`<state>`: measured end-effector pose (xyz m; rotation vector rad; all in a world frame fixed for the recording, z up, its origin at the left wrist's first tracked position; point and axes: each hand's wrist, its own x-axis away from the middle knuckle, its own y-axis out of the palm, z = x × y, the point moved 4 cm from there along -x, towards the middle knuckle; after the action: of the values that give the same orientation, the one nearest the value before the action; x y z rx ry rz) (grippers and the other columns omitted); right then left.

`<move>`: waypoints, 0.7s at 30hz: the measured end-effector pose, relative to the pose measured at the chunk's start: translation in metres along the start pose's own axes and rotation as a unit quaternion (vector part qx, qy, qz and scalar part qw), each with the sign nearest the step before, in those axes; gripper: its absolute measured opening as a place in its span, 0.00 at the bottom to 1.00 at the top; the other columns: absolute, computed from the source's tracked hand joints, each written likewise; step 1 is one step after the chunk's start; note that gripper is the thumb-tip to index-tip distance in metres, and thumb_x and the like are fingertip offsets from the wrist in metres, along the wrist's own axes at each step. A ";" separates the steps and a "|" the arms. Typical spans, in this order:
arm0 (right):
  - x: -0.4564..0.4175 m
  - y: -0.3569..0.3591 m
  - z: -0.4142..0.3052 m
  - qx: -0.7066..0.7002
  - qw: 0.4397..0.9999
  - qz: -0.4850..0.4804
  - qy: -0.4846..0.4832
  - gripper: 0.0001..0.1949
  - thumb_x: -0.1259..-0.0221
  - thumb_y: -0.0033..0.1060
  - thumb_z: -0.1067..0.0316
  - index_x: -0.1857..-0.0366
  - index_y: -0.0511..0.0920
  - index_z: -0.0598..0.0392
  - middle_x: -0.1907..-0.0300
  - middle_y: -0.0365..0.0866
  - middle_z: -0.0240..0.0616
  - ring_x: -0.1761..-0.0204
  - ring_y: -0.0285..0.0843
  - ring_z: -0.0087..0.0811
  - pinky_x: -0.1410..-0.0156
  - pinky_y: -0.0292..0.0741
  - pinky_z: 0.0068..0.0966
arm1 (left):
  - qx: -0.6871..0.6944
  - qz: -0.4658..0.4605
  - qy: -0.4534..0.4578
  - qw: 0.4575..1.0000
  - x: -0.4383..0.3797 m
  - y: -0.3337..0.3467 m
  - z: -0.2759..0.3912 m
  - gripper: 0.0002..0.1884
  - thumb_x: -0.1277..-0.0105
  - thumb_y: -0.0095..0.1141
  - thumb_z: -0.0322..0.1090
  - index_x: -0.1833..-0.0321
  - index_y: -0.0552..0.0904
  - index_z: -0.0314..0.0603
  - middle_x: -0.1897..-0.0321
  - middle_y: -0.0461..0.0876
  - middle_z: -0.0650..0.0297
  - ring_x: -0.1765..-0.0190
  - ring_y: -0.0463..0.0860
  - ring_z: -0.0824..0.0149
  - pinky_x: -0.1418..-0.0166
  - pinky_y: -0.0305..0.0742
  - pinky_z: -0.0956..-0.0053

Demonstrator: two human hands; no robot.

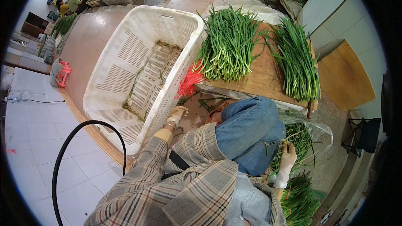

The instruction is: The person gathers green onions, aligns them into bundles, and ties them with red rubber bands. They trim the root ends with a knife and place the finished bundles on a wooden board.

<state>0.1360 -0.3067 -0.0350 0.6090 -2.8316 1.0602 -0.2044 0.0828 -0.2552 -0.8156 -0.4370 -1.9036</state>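
My left hand (178,115), in a thin glove, hangs beside the near right wall of a white plastic crate (147,105); its fingers are partly curled, and whether they hold anything cannot be told. At the right, my gloved right hand (288,152) pinches a thin pale stalk above a plastic bag of loose greens (298,138). A large pile of garlic chives (230,44) and a smaller one (296,62) lie on a wooden board (263,66). Red ties (190,80) hang at the board's left corner. Inside the crate are a few loose leaves.
Banded green bundles (298,197) stand at the lower right. A black folding stool (364,135) and a wooden panel (348,75) are by the right wall. A black hose-like loop (59,160) arches at the left. People (73,4) sit among greens far back left.
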 end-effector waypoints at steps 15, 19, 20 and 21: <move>-0.009 0.016 -0.028 -0.005 0.999 -0.051 -0.017 0.07 0.35 0.55 0.72 0.58 0.82 0.60 0.70 0.83 0.35 0.68 0.79 0.22 0.59 0.74 0.19 | -0.504 0.210 0.046 0.836 -0.005 -0.007 0.046 0.18 0.32 0.44 0.39 0.41 0.70 0.45 0.55 0.80 0.41 0.51 0.80 0.42 0.47 0.74 0.53; -0.008 0.015 -0.017 -0.029 0.998 -0.049 0.002 0.07 0.35 0.55 0.72 0.58 0.82 0.59 0.70 0.83 0.34 0.68 0.79 0.22 0.60 0.74 0.18 | -0.533 0.186 0.129 0.815 0.012 -0.016 0.051 0.12 0.33 0.48 0.40 0.53 0.77 0.44 0.60 0.81 0.45 0.54 0.81 0.43 0.49 0.74 0.53; -0.008 0.015 -0.014 -0.029 0.998 -0.049 0.008 0.07 0.35 0.55 0.72 0.58 0.82 0.59 0.70 0.83 0.34 0.68 0.79 0.22 0.59 0.74 0.18 | -0.523 0.211 0.122 0.817 0.021 -0.017 0.051 0.15 0.35 0.55 0.45 0.56 0.77 0.41 0.65 0.83 0.47 0.62 0.83 0.51 0.56 0.75 0.58; -0.007 0.015 -0.011 -0.031 0.998 -0.049 0.015 0.07 0.34 0.55 0.72 0.58 0.82 0.59 0.70 0.83 0.34 0.68 0.79 0.22 0.59 0.74 0.18 | -0.477 0.194 0.134 0.847 0.037 -0.014 0.062 0.14 0.35 0.55 0.44 0.55 0.78 0.41 0.65 0.83 0.47 0.64 0.84 0.53 0.58 0.76 0.59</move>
<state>0.1357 -0.2869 -0.0370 0.7119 -2.7661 0.9547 -0.2056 0.1029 -0.1841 -1.1160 0.8784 -1.7434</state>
